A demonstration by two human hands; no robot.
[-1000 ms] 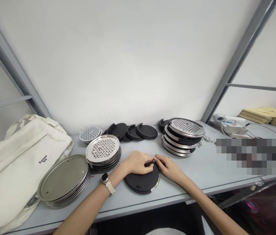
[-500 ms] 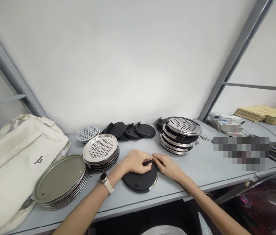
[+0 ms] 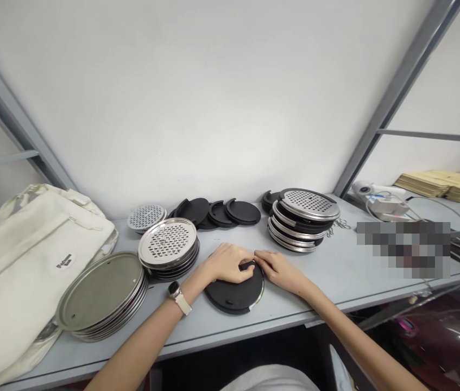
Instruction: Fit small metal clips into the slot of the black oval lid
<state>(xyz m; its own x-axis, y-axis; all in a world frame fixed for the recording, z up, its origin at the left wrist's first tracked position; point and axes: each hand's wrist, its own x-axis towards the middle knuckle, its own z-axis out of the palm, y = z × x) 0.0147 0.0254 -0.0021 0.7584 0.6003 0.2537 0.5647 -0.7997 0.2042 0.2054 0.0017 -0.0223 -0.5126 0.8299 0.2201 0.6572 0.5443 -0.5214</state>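
A black round disc (image 3: 233,296) with a small knob and a thin shiny strip along its right edge lies flat near the table's front. My left hand (image 3: 230,263), with a watch (image 3: 178,297) on its wrist, is closed over the disc's far rim, thumb and fingers pinching a raised black part there. Against the upper right rim, the fingers of my right hand (image 3: 281,270) are pressed together, their tips meeting the left fingertips. What lies right under the fingertips is hidden. Left of the disc stands a stack topped by a round metal grater plate (image 3: 171,241).
Black discs with raised rims (image 3: 243,212) lie along the wall. A stack of grater plates and black rings (image 3: 309,205) stands at back right. Olive round plates (image 3: 101,290) and a cream bag (image 3: 21,271) are at left. Cardboard pieces (image 3: 443,184) and cables lie far right.
The camera view has shifted slightly. Both hands stay at the disc's far rim in nearly the same grip, and the stacks have not moved.
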